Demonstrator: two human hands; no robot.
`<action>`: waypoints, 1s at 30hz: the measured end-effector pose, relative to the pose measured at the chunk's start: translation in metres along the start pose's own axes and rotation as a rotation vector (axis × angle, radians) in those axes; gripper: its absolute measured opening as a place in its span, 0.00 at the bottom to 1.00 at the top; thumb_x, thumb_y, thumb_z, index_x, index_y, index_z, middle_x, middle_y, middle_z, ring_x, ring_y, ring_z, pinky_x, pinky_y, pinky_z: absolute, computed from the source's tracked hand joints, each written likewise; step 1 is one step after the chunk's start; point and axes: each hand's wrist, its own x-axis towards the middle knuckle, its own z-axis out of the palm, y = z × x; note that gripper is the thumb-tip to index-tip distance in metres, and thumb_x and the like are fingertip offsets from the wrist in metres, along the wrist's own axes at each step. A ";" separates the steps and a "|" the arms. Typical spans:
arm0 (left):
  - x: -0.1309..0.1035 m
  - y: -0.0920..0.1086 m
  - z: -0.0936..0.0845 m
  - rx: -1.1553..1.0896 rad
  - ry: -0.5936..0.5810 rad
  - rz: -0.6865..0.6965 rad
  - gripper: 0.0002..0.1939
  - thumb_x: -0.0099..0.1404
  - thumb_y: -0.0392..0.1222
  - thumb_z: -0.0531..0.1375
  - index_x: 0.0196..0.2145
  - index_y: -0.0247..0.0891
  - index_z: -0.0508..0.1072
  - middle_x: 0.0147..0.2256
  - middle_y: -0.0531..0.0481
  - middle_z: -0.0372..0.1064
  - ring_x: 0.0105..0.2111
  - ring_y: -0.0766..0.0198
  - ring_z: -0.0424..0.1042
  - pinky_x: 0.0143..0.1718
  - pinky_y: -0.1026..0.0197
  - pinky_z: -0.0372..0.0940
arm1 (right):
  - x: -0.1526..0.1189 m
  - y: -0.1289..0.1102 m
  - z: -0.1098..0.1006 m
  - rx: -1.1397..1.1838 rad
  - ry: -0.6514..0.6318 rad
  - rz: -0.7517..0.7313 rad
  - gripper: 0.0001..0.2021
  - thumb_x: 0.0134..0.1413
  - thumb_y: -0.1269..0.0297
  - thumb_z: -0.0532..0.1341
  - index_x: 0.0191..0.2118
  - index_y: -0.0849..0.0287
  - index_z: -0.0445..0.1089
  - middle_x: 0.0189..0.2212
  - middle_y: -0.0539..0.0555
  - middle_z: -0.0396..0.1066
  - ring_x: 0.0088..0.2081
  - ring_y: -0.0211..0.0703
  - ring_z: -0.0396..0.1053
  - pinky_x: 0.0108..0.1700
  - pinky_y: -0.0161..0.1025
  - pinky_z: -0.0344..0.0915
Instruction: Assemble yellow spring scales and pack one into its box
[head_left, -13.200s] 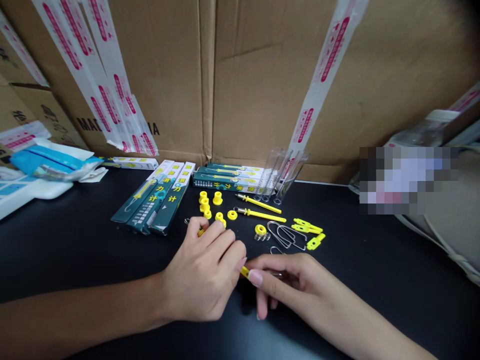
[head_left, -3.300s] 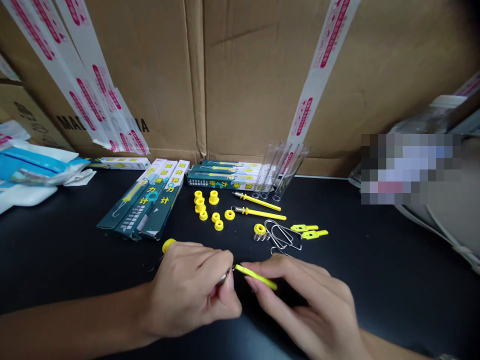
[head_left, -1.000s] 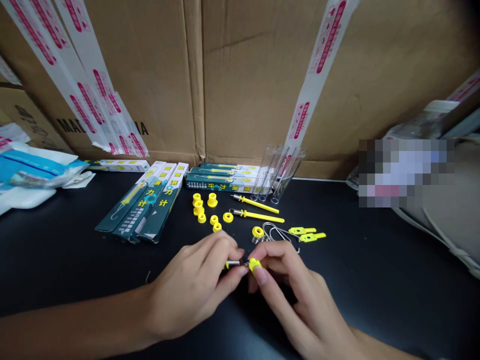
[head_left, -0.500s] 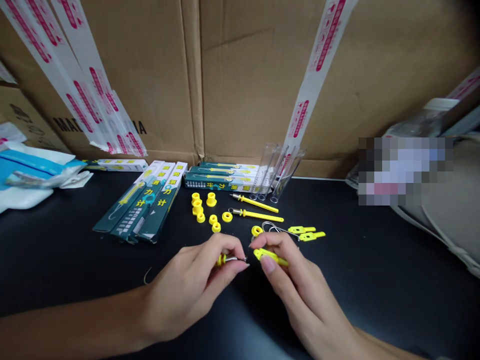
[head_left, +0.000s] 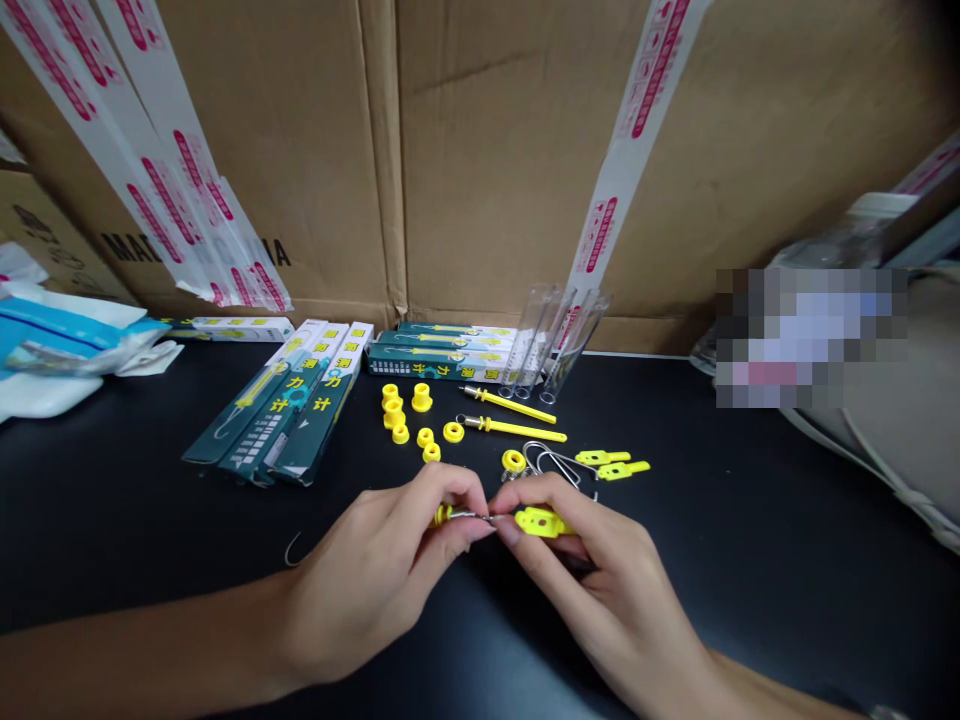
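Note:
My left hand (head_left: 382, 560) is closed in a pinch on a yellow rod with a metal spring (head_left: 459, 514), most of which is hidden in the palm. My right hand (head_left: 600, 570) holds a yellow flat plastic tab with holes (head_left: 541, 521) in its curled fingers. Its thumb and index fingertip pinch at the thin wire end of the spring, close to the left fingertips. Beyond my hands lie two more yellow rods with springs (head_left: 517, 430), several yellow collars (head_left: 421, 398), metal hooks (head_left: 551, 458) and two matching yellow tabs (head_left: 624, 469).
Green-and-white printed boxes (head_left: 300, 420) lie at left, with more boxes (head_left: 450, 352) at the back. Several clear tubes (head_left: 559, 345) stand upright before a large taped carton (head_left: 480, 160). Blue-white packaging (head_left: 67, 340) is far left; a bag (head_left: 892, 430) and clear bottle (head_left: 832, 235) are right.
My right hand has moved left, its fingertips now meeting the spring's wire end. The yellow tab has turned to show its holed face and sits deeper between the fingers. My left hand stays nearly still.

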 end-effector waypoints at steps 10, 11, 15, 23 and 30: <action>0.003 -0.002 -0.001 -0.009 -0.053 -0.027 0.07 0.73 0.34 0.50 0.37 0.43 0.63 0.28 0.61 0.66 0.24 0.70 0.67 0.27 0.69 0.59 | 0.001 -0.002 0.001 -0.083 0.035 -0.071 0.06 0.62 0.72 0.62 0.41 0.56 0.74 0.31 0.47 0.76 0.26 0.33 0.71 0.24 0.27 0.63; 0.003 -0.002 -0.001 -0.003 -0.060 -0.032 0.08 0.73 0.34 0.50 0.37 0.43 0.63 0.28 0.61 0.67 0.24 0.70 0.67 0.27 0.68 0.59 | 0.001 -0.001 0.001 -0.091 0.038 -0.087 0.06 0.62 0.72 0.62 0.41 0.56 0.74 0.31 0.47 0.76 0.26 0.33 0.71 0.24 0.27 0.63; 0.003 -0.003 -0.002 0.021 -0.091 -0.029 0.08 0.74 0.34 0.48 0.37 0.43 0.62 0.28 0.60 0.67 0.25 0.69 0.68 0.26 0.66 0.58 | 0.000 0.001 0.000 -0.115 0.028 -0.131 0.06 0.62 0.73 0.62 0.41 0.56 0.74 0.32 0.47 0.77 0.26 0.33 0.70 0.28 0.28 0.65; -0.001 0.000 -0.002 0.026 -0.089 0.089 0.10 0.72 0.35 0.50 0.50 0.41 0.62 0.35 0.54 0.71 0.34 0.62 0.72 0.36 0.61 0.62 | 0.002 0.002 0.000 -0.067 -0.031 0.008 0.04 0.65 0.68 0.58 0.39 0.56 0.70 0.29 0.46 0.70 0.23 0.32 0.63 0.25 0.29 0.59; 0.001 -0.001 0.007 0.474 -0.110 0.214 0.15 0.73 0.32 0.44 0.33 0.36 0.67 0.31 0.47 0.65 0.32 0.54 0.62 0.36 0.51 0.57 | 0.004 0.001 0.001 0.039 -0.085 0.173 0.06 0.65 0.63 0.59 0.37 0.55 0.71 0.26 0.44 0.66 0.21 0.32 0.56 0.23 0.30 0.54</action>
